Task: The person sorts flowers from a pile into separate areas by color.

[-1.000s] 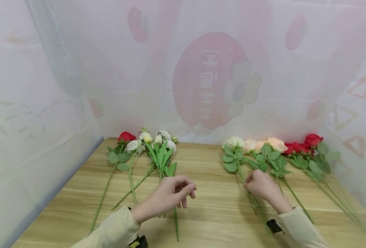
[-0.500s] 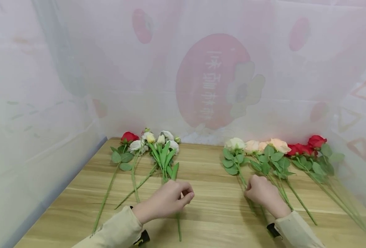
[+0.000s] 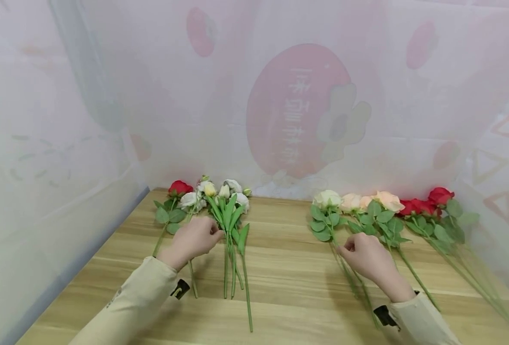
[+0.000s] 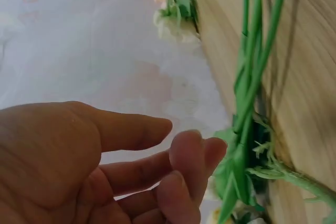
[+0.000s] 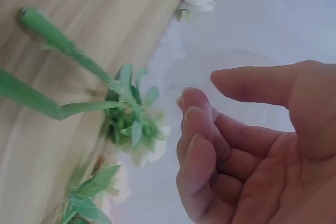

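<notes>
My left hand (image 3: pixel 195 238) hovers by the stems of the cream tulips (image 3: pixel 229 215), thumb and fingers loosely bent. In the left wrist view a gap shows between thumb and fingertips, and the green tulip stems (image 4: pixel 257 51) pass beside them, not between. My right hand (image 3: pixel 368 256) is over the stems below a cream-white rose (image 3: pixel 327 198). The right wrist view shows this hand's fingers (image 5: pixel 197 156) loosely curled with nothing in them; two green stems (image 5: pixel 68 45) lie apart from it. White flowers (image 3: pixel 190 201) lie behind the left hand.
A red rose (image 3: pixel 180 188) lies at the far left of the wooden table (image 3: pixel 289 297). Peach roses (image 3: pixel 386 201) and red roses (image 3: pixel 440 196) lie in a row at the right, stems toward me. A printed curtain (image 3: pixel 185 96) stands behind and at both sides.
My left hand has moved left and away from me, from over the lower tulip stems to beside their leaves. My right hand has shifted only slightly. The flowers look unmoved.
</notes>
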The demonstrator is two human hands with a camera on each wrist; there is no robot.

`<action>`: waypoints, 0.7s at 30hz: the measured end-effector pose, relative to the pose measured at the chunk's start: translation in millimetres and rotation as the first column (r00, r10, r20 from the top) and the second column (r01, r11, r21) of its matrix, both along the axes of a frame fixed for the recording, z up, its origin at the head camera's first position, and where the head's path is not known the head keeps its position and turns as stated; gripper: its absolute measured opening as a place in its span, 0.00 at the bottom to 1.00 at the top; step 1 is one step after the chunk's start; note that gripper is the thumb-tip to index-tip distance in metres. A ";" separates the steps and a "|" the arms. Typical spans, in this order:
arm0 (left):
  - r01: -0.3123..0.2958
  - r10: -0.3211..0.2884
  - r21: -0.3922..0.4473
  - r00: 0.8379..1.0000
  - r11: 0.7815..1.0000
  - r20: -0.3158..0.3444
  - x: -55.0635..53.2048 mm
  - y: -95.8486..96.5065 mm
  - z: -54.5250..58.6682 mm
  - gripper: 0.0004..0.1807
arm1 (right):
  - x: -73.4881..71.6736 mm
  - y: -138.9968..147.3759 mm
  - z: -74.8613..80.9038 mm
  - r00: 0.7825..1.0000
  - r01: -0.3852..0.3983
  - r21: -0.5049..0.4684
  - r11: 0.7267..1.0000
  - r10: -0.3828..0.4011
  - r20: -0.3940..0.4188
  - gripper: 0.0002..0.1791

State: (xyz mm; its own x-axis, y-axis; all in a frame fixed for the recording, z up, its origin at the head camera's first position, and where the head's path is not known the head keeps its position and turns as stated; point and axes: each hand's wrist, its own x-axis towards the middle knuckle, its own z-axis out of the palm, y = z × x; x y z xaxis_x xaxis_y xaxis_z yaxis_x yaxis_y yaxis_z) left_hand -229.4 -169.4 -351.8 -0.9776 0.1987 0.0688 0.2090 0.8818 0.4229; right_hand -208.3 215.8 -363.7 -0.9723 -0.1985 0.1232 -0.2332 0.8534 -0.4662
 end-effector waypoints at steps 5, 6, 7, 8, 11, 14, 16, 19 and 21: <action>0.008 -0.010 0.029 0.996 1.000 0.084 -7.0 -4.6 -11.0 0.28 | 2.1 -2.0 3.1 1.000 -0.028 -0.013 1.000 0.028 -0.001 0.18; 0.011 -0.014 0.030 0.995 0.999 0.101 -7.8 -3.9 -13.9 0.27 | 2.2 -2.9 3.5 0.999 -0.034 -0.015 0.999 0.034 0.002 0.18; 0.012 -0.015 0.030 0.993 0.999 0.115 -8.1 -2.8 -16.6 0.27 | 2.4 -3.7 4.0 0.999 -0.042 -0.016 0.999 0.042 0.005 0.18; 0.011 -0.014 0.024 0.993 1.000 0.120 -8.6 -1.6 -19.6 0.27 | 2.8 -4.4 4.2 0.999 -0.050 -0.019 0.999 0.050 0.010 0.19; 0.001 0.000 -0.010 0.994 1.000 0.112 -8.3 2.8 -28.3 0.27 | 3.9 -6.6 4.8 0.997 -0.070 -0.035 0.997 0.071 0.029 0.18; -0.008 0.011 -0.034 0.995 0.999 0.099 -6.7 6.9 -36.2 0.28 | 5.7 -8.6 4.9 0.995 -0.081 -0.039 0.996 0.083 0.047 0.18; -0.017 0.021 -0.041 0.996 0.999 0.091 -5.2 9.3 -39.6 0.28 | 6.5 -10.1 5.1 0.995 -0.085 -0.038 0.996 0.086 0.052 0.19; -0.032 0.035 -0.036 0.996 0.999 0.083 -3.5 12.0 -42.7 0.28 | 7.5 -11.7 5.0 0.994 -0.093 -0.038 0.995 0.095 0.053 0.18; -0.043 0.046 -0.033 0.996 0.999 0.079 -2.6 12.9 -44.0 0.27 | 7.9 -12.9 4.5 0.994 -0.096 -0.039 0.995 0.098 0.057 0.17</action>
State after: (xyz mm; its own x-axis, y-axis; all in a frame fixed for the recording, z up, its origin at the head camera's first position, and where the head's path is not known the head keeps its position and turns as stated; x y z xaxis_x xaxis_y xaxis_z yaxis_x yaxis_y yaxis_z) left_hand -232.0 -156.5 -395.8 -0.9877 0.1559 -0.0155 0.1360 0.9024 0.4089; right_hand -200.4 202.9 -359.2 -0.9546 -0.2882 0.0753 -0.2851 0.8103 -0.5120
